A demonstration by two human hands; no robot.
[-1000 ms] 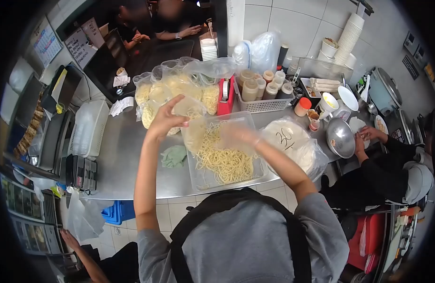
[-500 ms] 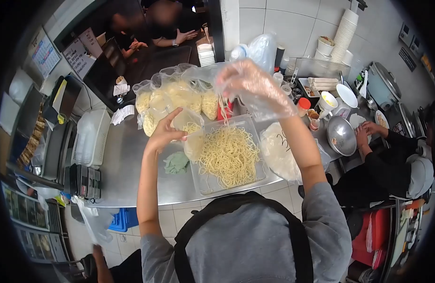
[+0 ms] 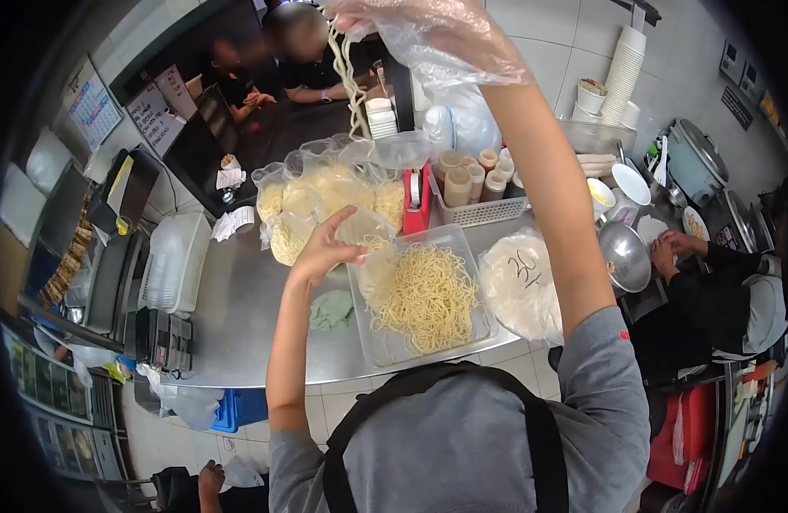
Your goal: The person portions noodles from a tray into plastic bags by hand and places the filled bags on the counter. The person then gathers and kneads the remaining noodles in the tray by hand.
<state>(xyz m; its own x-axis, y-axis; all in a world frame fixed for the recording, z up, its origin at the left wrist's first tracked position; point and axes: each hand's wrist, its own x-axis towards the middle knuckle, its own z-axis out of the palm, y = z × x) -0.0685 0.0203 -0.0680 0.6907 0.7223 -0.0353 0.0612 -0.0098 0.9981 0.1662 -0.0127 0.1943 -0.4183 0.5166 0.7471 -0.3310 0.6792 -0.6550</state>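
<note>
My right hand (image 3: 411,24), in a clear plastic glove, is raised high with its fingers closed on noodle strands (image 3: 353,85). They dangle, their lower ends near a clear pan (image 3: 401,150) on a red scale (image 3: 416,203). With thumb and forefinger apart around its mouth, my left hand (image 3: 324,250) holds a clear plastic bag (image 3: 377,280) with some noodles inside. Below the bag's right side lies a pile of loose noodles (image 3: 435,299) in a clear tray (image 3: 486,332). Filled noodle bags (image 3: 321,192) are heaped beyond my left hand.
A green cloth (image 3: 330,309) lies left of the tray. On the right are a round bag marked "30" (image 3: 522,282), a basket of bottles (image 3: 484,212) and a metal bowl (image 3: 625,256). A co-worker's hands (image 3: 667,250) are beside that bowl. Other people sit beyond the counter.
My right hand has risen up and away, lifting the noodle strands above the scale, which shows more fully. My left hand still holds the bag over the tray's left side.
</note>
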